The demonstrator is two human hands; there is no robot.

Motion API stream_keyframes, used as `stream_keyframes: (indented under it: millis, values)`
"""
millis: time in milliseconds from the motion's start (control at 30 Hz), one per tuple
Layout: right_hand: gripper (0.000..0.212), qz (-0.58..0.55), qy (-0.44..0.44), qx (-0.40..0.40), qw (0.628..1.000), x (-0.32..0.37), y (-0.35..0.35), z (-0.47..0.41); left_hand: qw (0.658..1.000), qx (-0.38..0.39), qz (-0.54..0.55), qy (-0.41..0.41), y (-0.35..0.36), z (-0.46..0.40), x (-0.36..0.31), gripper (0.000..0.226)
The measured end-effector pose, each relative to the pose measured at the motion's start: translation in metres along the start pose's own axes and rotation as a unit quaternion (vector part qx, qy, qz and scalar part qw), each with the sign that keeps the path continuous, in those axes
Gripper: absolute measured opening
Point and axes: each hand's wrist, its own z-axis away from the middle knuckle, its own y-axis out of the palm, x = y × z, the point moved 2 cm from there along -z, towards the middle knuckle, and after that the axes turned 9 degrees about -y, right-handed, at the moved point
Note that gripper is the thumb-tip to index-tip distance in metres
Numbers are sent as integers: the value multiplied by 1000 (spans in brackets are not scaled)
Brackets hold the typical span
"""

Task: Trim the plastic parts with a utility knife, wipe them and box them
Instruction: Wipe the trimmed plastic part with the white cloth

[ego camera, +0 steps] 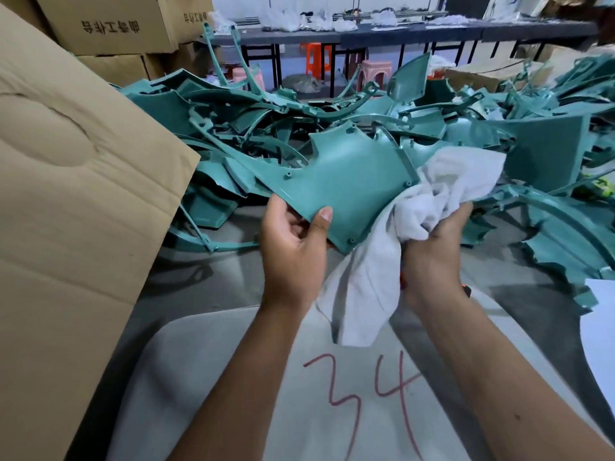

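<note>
My left hand (293, 251) grips the near edge of a flat teal plastic part (346, 181), thumb on top and fingers underneath. It is held up in front of me over the floor. My right hand (432, 257) holds a bunched white cloth (442, 191) against the part's right edge; the cloth's tail hangs down between my wrists. A bit of orange, perhaps the utility knife (467, 289), peeks out beside my right wrist, mostly hidden.
A big pile of teal plastic parts (266, 128) covers the floor ahead and to the right. A tall cardboard box (66, 211) stands at my left. White cloth marked "34" (362, 400) lies on my lap. Tables and stools stand behind.
</note>
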Motion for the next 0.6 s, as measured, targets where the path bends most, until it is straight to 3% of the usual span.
stream_keyframes:
  millis: [100,167,267,433,533,600]
  values:
    - [55,-106,79,19,991,-1,15,13,997,-62,-24,26,13,12,3,34]
    - [46,-150,106,95,978,-1,22,21,995,-98,-12,31,13,11,3,36]
    - [50,-80,37,207,974,-1,27,33,994,-107,18,18,7,5,5,36]
    - [15,53,-65,155,984,2,20,18,996,-86,17,-3,11,7,4,40]
    - [24,53,-85,101,990,4,12,12,997,-48,52,-8,13,9,4,41]
    - [29,123,-117,55,984,4,6,7,998,-27,55,-12,16,11,1,40]
